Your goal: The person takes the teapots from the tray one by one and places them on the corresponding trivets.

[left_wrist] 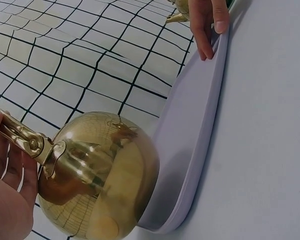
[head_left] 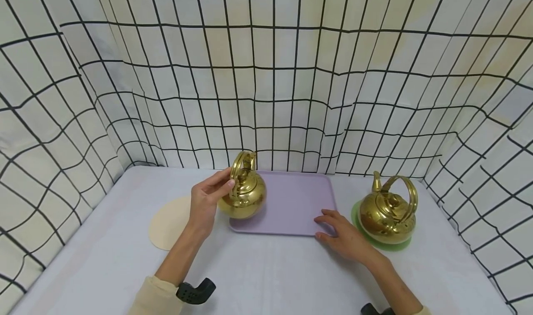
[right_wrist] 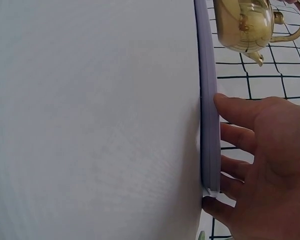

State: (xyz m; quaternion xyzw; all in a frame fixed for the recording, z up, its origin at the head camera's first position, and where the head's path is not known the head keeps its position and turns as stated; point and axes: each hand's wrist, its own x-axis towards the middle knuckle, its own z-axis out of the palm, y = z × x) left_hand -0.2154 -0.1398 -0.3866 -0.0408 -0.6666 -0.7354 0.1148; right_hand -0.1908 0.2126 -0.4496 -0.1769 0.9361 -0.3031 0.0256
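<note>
My left hand (head_left: 204, 201) holds a shiny gold teapot (head_left: 245, 195) by its arched handle, thumb on the near side. The teapot's body overlaps the left end of a lilac tray (head_left: 291, 204) in the head view, spout pointing away. In the left wrist view, the round teapot body (left_wrist: 100, 175) shows close beside the tray's rim (left_wrist: 197, 155). My right hand (head_left: 345, 236) rests at the tray's front right corner with its fingers loosely bent. Thumb and fingers of the right hand (right_wrist: 270, 150) lie along the tray's edge (right_wrist: 210, 125) in the right wrist view.
A second gold teapot (head_left: 387, 215) stands on a round green mat (head_left: 393, 247) at the right. On the left lies a round cream mat (head_left: 166, 225), partly behind my left forearm. White cloth walls with a black grid (head_left: 266, 83) enclose the white table (head_left: 266, 273).
</note>
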